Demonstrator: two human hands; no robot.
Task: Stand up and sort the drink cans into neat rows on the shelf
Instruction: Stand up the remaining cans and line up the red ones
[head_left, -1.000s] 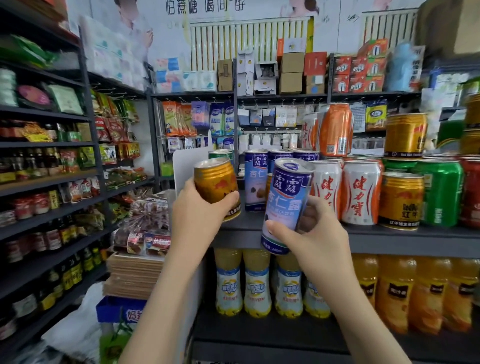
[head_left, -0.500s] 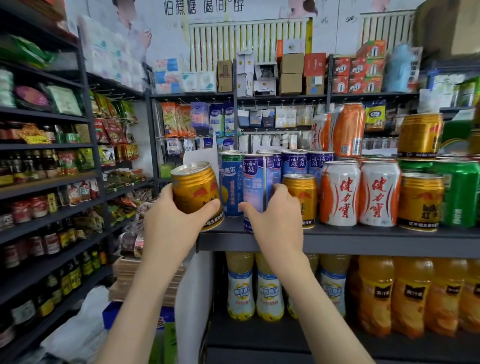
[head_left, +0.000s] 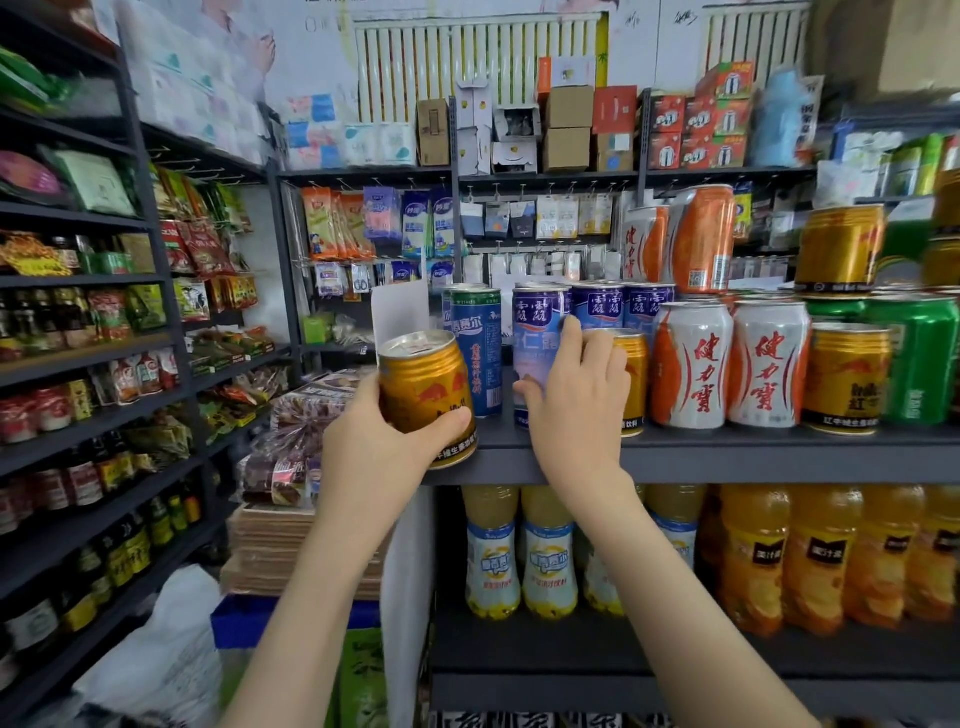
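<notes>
Cans are being handled at the left end of a dark shelf (head_left: 727, 457). A gold can (head_left: 423, 387) is being gripped by the left hand (head_left: 374, 457), the thumb being curled across its lower front and the other fingers being hidden behind it. It is being held tilted, top leaning left, at the shelf's front left corner; whether its base is touching the shelf edge cannot be told. A blue-and-white can (head_left: 537, 338) is being held upright on the shelf by the right hand (head_left: 571, 415). The thumb is being pressed against its lower left side, while the fingers (head_left: 597, 353), kept close together, are being curled round its right side. Just left of it a slim blue can (head_left: 478, 353) is being kept upright, and a second gold can (head_left: 638, 364) is being partly hidden behind the right hand. Further right, two white-and-orange cans (head_left: 691, 364), a third gold can (head_left: 844, 376) and a green can (head_left: 919, 358) are being displayed along the front row. Orange juice bottles (head_left: 810, 556) are being stored on the tier below.
</notes>
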